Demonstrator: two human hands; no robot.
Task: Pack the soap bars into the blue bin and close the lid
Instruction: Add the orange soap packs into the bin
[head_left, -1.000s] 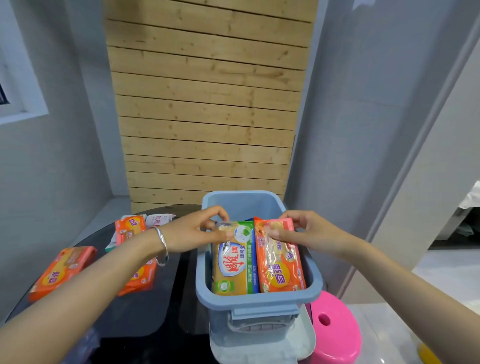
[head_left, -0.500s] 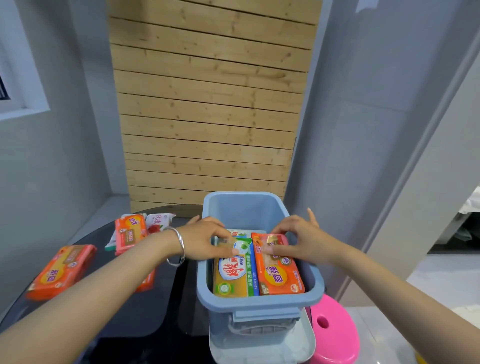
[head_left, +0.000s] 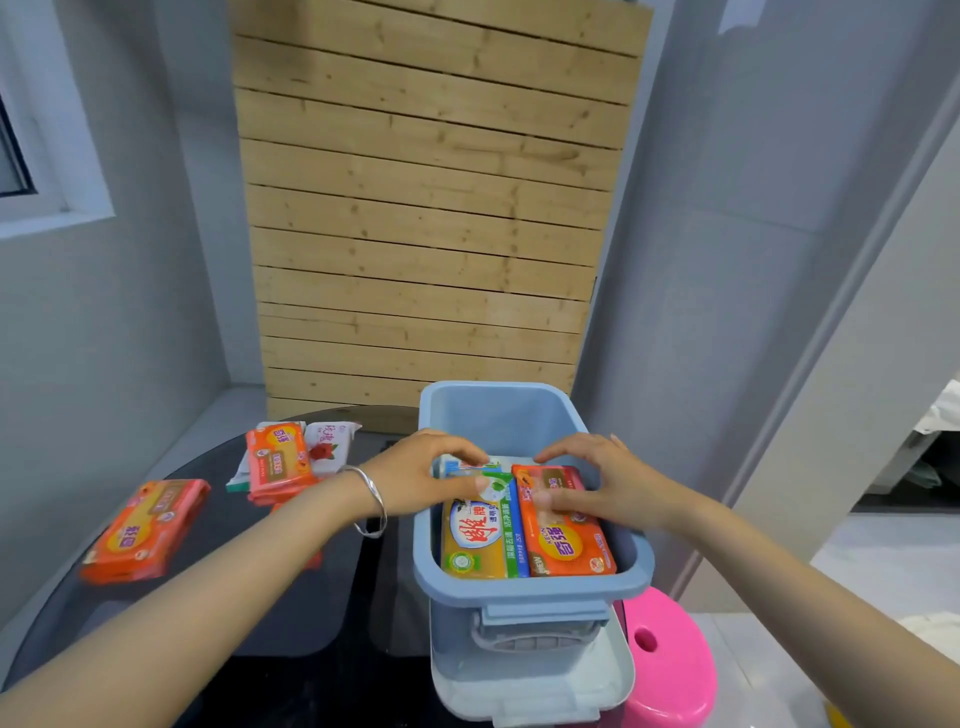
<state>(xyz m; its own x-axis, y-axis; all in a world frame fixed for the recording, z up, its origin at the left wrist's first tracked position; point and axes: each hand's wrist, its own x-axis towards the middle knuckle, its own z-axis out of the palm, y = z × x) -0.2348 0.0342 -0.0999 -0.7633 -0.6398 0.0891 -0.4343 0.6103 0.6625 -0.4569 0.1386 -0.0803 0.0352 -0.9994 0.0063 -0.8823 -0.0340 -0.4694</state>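
- Both bare arms reach forward from the near corners and come close together in the middle.
- The left hand (head_left: 421, 478) lies palm down, fingers bent, thumb tip pressing down. A silver bangle (head_left: 371, 499) hangs on its wrist.
- The right hand (head_left: 605, 483) lies palm down too, fingers curled, thumb flat.

One blue bin (head_left: 524, 590), one lid (head_left: 540, 696), two hands, about seven soap bars.

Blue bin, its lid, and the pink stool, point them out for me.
Blue bin (head_left: 524, 590): head view, near rim.
Lid (head_left: 540, 691): head view, pale surface under the bin.
Pink stool (head_left: 670, 670): head view, top of the seat.
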